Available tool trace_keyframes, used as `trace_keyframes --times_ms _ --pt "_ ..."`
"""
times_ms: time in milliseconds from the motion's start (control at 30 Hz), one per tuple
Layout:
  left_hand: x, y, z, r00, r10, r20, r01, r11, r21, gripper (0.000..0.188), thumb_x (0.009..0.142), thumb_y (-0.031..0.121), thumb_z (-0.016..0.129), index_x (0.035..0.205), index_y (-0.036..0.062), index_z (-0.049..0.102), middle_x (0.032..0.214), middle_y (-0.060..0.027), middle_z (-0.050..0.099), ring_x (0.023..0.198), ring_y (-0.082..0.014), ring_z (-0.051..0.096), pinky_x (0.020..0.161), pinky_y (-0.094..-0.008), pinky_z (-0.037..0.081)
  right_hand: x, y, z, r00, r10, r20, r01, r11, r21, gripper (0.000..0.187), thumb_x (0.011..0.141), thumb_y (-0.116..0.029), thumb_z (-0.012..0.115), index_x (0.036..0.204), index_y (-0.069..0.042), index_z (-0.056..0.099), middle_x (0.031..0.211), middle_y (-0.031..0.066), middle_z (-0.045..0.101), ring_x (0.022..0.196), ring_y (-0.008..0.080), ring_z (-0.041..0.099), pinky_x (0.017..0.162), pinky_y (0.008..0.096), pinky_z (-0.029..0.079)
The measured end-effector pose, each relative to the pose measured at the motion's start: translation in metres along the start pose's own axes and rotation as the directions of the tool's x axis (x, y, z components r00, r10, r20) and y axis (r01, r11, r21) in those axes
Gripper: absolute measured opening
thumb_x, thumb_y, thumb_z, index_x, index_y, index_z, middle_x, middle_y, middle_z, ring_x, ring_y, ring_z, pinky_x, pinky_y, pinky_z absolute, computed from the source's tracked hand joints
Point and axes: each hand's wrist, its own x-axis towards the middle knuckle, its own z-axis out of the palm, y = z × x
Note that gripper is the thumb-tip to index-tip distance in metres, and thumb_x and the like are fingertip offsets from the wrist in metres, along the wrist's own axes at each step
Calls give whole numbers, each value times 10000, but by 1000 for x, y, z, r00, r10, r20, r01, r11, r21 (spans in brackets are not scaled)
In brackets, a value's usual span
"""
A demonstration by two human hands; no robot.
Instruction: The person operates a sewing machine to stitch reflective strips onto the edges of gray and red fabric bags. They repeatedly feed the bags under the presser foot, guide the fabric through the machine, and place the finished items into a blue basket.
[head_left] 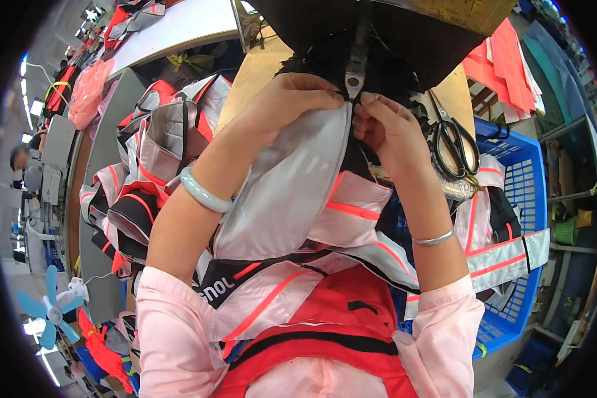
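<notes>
A grey, black and red garment (292,192) with orange stripes lies across my lap and up onto the work table. My left hand (292,99) pinches the garment's grey edge just left of a metal zipper slider (355,78). My right hand (386,123) grips the fabric edge on the right side of the same zipper. Both hands sit close together below the slider. A pale green bangle is on my left wrist, a thin silver one on my right.
Black scissors (454,142) lie on the wooden table (252,73) to the right. A blue plastic crate (527,199) with more garments stands at right. A pile of similar garments (146,172) fills the left. A small blue fan (46,312) is lower left.
</notes>
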Motion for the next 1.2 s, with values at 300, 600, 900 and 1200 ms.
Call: trace_keyframes --times_ms 300,600,900,1200 --pt "-13 3 -1 1000 -21 22 21 1000 -10 237 833 124 719 1038 15 674 929 -17 684 840 -76 626 788 -215 484 -18 -12 -8 989 -133 -66 126 988 -90 203 934 -201 592 996 -14 641 859 36 590 758 130 565 692 259 454" --pt "-67 -11 23 915 299 270 -374 879 296 203 847 112 684 1020 6 674 909 -8 636 843 -67 570 748 -223 451 -99 8 23 985 -17 170 133 705 -697 306 854 -131 677 1122 13 645 935 49 644 856 114 585 751 270 475" --pt "-130 -49 11 934 129 332 -211 951 226 298 820 246 729 967 4 639 866 -74 619 763 -168 603 686 -300 476 -177 14 -11 995 -95 22 97 971 -217 252 876 -111 677 1091 15 639 988 -2 653 861 97 585 786 247 471" --pt "-121 -33 65 776 572 265 -604 555 571 264 699 144 751 905 19 642 772 -133 642 709 -315 624 616 -368 498 -155 10 43 835 -434 339 360 -36 -932 523 769 -405 735 1057 12 605 891 173 630 835 349 617 743 410 478"
